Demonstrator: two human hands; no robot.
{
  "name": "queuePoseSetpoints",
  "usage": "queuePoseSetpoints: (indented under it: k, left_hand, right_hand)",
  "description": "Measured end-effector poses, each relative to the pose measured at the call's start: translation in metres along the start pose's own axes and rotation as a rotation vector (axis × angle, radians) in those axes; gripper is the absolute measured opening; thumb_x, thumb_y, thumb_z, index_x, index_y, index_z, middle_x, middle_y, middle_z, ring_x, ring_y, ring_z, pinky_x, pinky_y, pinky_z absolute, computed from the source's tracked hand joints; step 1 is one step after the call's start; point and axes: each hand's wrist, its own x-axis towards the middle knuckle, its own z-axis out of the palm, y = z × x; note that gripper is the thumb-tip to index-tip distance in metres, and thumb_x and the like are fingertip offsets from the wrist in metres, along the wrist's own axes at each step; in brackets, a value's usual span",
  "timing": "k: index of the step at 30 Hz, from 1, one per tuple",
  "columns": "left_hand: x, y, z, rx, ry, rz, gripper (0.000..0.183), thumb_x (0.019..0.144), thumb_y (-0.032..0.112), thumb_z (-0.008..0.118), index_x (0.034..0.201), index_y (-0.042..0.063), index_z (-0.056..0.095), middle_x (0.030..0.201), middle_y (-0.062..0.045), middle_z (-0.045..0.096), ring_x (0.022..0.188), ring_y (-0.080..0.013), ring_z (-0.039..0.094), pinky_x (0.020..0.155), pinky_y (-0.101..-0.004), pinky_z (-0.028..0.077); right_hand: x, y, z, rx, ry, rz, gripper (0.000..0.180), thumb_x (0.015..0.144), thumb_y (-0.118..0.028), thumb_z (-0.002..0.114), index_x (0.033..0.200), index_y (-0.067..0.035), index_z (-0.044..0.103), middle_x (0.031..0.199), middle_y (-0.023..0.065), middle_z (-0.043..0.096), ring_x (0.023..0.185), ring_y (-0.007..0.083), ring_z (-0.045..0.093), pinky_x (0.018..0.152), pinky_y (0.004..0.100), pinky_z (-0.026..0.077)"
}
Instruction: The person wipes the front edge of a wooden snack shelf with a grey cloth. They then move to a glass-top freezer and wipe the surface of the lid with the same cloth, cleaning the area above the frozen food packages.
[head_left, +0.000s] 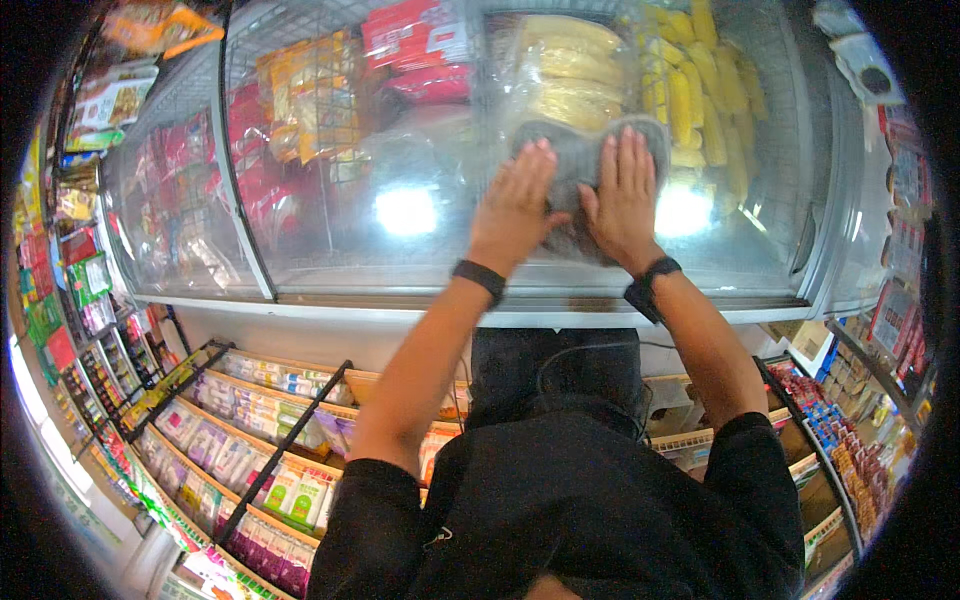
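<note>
My left hand (516, 202) lies with its palm down on a grey cloth (574, 176), fingers stretched forward. Beside it, my right hand (626, 199) holds the cloth's other side against the glass, thumb spread inward. The cloth looks blurred and sits on the sliding glass lid (442, 259) of a chest freezer. Through the glass I see bagged pale yellow corn cobs (574, 71) just ahead of the cloth. Loose-looking yellow cobs (697, 82) lie to the right of them. The cloth's underside is hidden.
Red packages (416, 37) and orange bags (311, 94) lie under the glass at left. A metal frame bar (232, 157) crosses the lid. The freezer's front edge (360, 311) is close to my body. Stocked shelves (247, 442) stand behind me, with hanging packets (90, 277) at far left.
</note>
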Motion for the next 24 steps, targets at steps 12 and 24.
queuePoseSetpoints:
  k: [12,24]
  left_hand:
    - [-0.069,0.032,0.011,0.119,-0.318,-0.104,0.082,0.093,0.038,0.064,0.151,-0.012,0.034,0.164,-0.030,0.024,0.154,-0.0450,0.019,0.125,-0.0537,0.018]
    - [0.003,0.156,0.086,-0.018,-0.351,0.401,0.093,0.087,0.056,0.067,0.154,-0.002,0.037,0.167,-0.015,0.025,0.156,-0.0280,0.020,0.127,-0.0426,0.016]
  right_hand:
    - [-0.092,-0.046,-0.012,0.135,-0.315,-0.083,0.073,0.097,-0.032,0.059,0.160,-0.009,0.030,0.170,0.0110,0.022,0.156,0.0286,0.021,0.125,0.0454,0.021]
    - [-0.141,0.155,-0.100,-0.111,-0.517,-0.010,0.093,0.085,-0.032,0.076,0.160,-0.008,0.028,0.170,0.0101,0.019,0.156,0.0295,0.021,0.126,0.0451,0.024]
